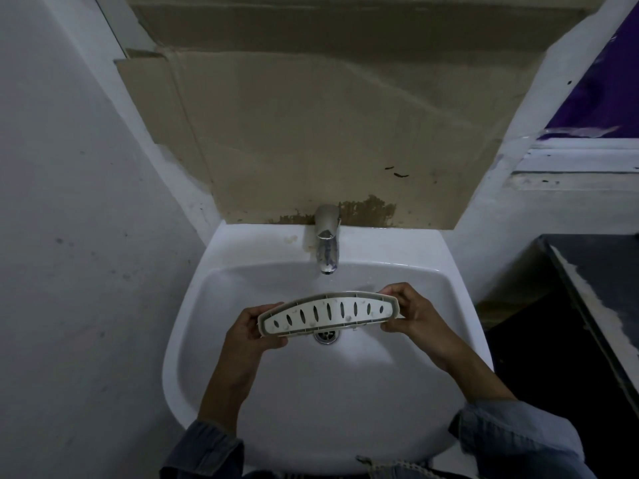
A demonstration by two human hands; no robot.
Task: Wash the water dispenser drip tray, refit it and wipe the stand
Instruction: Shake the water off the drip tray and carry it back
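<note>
A long curved white drip tray [328, 313] with a row of oval slots is held level over the white sink [242, 392], just above the drain [325, 336]. My left hand [250, 331] grips its left end and my right hand [411, 314] grips its right end. The slotted face is turned toward me. The chrome tap [327, 243] stands behind the tray, and I see no water running from it.
Brown cardboard [311, 133] covers the wall behind the sink. White walls close in at left and right. A dark counter [594, 271] with a chipped edge stands at the right, and a window ledge [581, 160] above it.
</note>
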